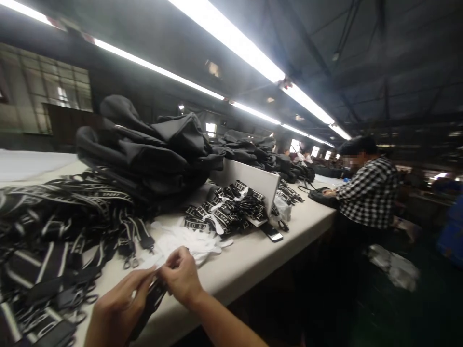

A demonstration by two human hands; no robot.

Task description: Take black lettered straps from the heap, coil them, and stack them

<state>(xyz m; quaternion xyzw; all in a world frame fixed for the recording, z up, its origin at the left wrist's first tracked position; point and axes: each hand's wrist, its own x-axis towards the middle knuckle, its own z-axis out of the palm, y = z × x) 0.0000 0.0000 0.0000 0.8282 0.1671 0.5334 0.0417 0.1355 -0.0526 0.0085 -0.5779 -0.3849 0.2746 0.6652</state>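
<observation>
The strap [151,303] looks black — narrow, slightly blurred.

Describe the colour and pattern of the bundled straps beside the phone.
The bundled straps are black with white lettering, seen best in the head view.

Pretty dim place tbh. Dark grey ceiling with thin beams [361,53], and rows of long bright white tube lights [235,36] running off into the distance. Big pale multi-paned window [23,89] on the left, smaller bright windows [295,146] way back. Long cream-topped work table [309,217] slants across, dark greenish floor [383,318] to the right, mostly in shadow.
</observation>
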